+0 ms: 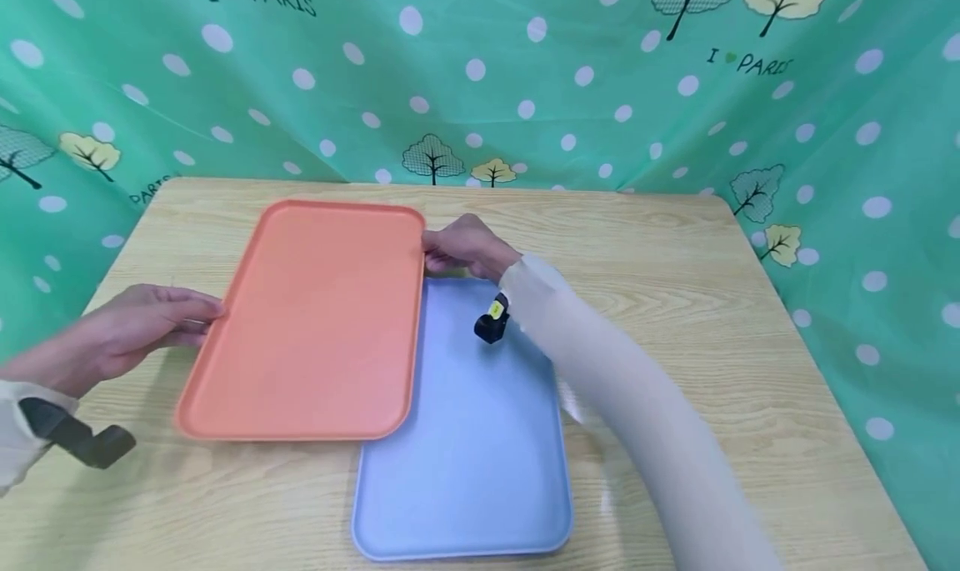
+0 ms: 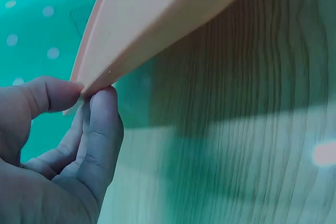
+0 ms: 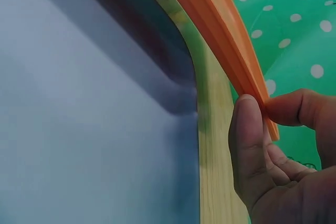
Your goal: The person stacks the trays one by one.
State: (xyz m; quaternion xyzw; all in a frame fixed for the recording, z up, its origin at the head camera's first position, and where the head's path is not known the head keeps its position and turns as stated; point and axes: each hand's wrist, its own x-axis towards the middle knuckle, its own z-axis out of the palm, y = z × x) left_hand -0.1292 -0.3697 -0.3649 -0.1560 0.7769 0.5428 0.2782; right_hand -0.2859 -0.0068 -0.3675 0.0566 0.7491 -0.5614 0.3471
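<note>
Both hands hold an orange tray [image 1: 315,321] above the table, by opposite sides. My left hand [image 1: 153,325] pinches its left edge; in the left wrist view the thumb [image 2: 55,94] lies on one side of the rim and the fingers on the other. At the upper right edge, my right hand [image 1: 468,247] pinches the rim, and the right wrist view shows thumb and fingertips meeting on the orange edge [image 3: 231,45]. A blue tray [image 1: 465,454] lies flat on the table, its upper left part hidden beneath the orange one.
The wooden table [image 1: 675,346] carries the blue tray near its front middle. A green dotted curtain [image 1: 525,79] hangs behind the table and along its sides. Black wrist mounts [image 1: 82,438] sit at the white sleeves, and the right sleeve [image 1: 622,388] crosses over the blue tray's right edge.
</note>
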